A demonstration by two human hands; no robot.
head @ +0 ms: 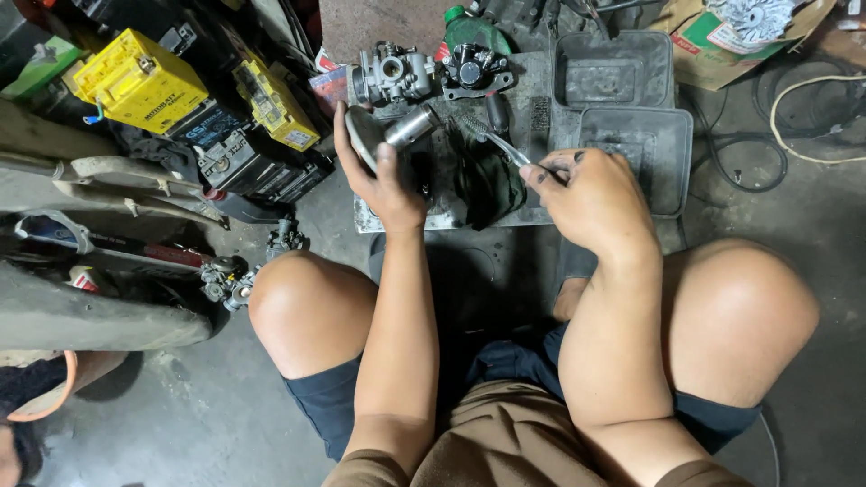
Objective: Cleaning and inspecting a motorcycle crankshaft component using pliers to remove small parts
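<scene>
Your left hand (383, 176) is closed around one round grey metal diaphragm piece with a short cylinder (397, 133), its long axis pointing up and right toward your right hand (591, 194). That hand pinches one thin clear-handled brush (492, 140), bristles aimed up-left. Beyond both hands sit two grey metal carburettor bodies (392, 74) and two dark plastic trays (636, 135).

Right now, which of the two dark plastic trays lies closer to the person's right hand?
The nearer tray, just beyond the right hand; the other tray sits farther up.
</scene>
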